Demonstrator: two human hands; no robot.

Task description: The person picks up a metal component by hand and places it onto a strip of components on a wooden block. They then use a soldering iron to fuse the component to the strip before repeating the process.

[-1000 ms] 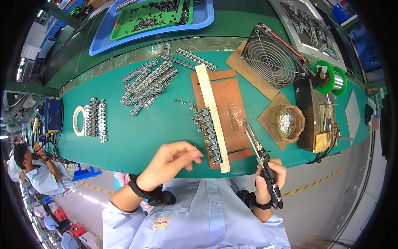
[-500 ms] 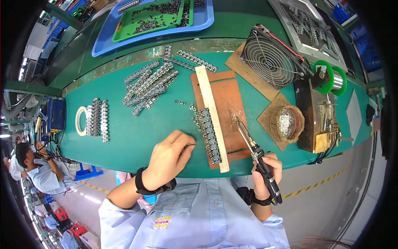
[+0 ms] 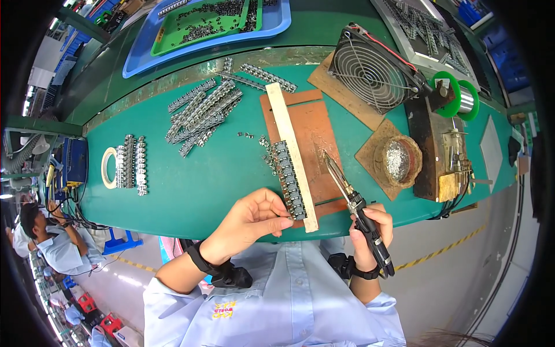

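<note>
My right hand grips the black handle of a soldering iron; its tip points away from me, over a reddish-brown board. A pale wooden bar lies lengthwise across that board. Against the bar's left side runs a strip of small dark circuit boards. At the strip's near end is my left hand, thumb and fingers pinched together. Whatever sits between those fingertips is too small to make out. Tiny loose metal parts lie beside the strip's far end.
To the left are piled finished-looking strips, a tape ring and several upright strips. Rightward stand a fan, a round solder pot and a green solder spool. Beyond is a blue tray.
My left hand has moved right and slightly nearer to me, reaching the near end of the circuit board strip. The soldering iron stays almost where it was over the board.
</note>
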